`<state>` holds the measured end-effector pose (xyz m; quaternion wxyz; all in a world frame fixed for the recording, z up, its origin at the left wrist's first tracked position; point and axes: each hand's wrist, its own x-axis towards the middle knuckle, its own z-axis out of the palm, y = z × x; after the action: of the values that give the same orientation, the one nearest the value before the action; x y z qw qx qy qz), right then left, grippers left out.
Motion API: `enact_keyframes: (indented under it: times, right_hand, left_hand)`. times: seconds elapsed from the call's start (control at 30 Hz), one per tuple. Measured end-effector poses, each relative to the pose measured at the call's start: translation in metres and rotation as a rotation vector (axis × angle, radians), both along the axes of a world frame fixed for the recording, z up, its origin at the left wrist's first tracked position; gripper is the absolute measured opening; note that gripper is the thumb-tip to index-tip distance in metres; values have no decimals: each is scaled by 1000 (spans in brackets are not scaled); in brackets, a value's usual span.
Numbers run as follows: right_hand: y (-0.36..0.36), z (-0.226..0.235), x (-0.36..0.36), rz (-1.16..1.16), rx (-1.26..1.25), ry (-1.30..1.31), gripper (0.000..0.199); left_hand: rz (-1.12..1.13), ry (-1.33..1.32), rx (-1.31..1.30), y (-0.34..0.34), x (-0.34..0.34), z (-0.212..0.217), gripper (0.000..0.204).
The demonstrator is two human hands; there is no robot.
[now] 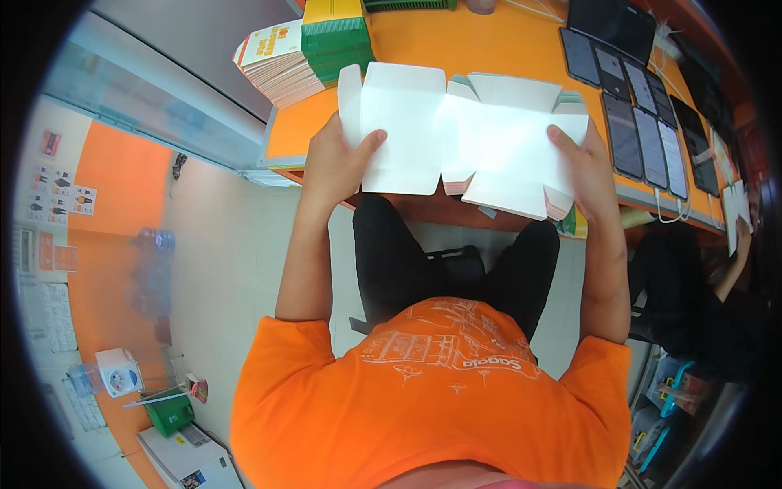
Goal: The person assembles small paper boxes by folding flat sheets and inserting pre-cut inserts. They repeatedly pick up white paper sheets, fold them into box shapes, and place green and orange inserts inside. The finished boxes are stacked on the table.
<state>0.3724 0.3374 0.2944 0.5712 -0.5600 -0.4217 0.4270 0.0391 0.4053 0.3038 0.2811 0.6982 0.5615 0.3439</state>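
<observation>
Closest to the camera is an orange shirt (pixel 432 399) with white line drawings on it, big at the bottom middle of the frame. Black trousers (pixel 391 257) show just above it. At the top middle of the frame are flat white cards (pixel 407 122) with cut flaps that stick out. Many thin layers show at their edges on the right part; on the left part you cannot tell how many there are.

The left hand (pixel 338 161) grips the left side, with its thumb on the white face. The right hand (pixel 588 167) grips the right side, with its thumb on the white face too. The other fingers of both hands are hidden behind the cards.

Behind the cards is an orange table (pixel 489 37). You cannot tell if they touch it. At the upper left of the table, a white pile (pixel 281 63) leans by a green and yellow pile (pixel 336 45). At the upper right lie dark phones (pixel 623 134) in rows, near a black screen (pixel 611 28). At the far right edge, 1 hand of another person (pixel 743 231) touches a white card (pixel 735 208).
</observation>
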Motion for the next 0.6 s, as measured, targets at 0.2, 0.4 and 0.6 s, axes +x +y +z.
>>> enact_keyframes:
  times: [0.2, 0.4, 0.6]
  right_hand:
    - [0, 29, -23, 11, 92, -369, 35]
    - [-57, 82, -97, 90, 481, -686, 41]
    - [-78, 60, -184, -110, 759, -1276, 47]
  left_hand:
    - [110, 259, 172, -8, 24, 1, 44]
    - [67, -403, 219, 21, 4, -11, 45]
    - [-414, -1522, -201, 6, 27, -32, 45]
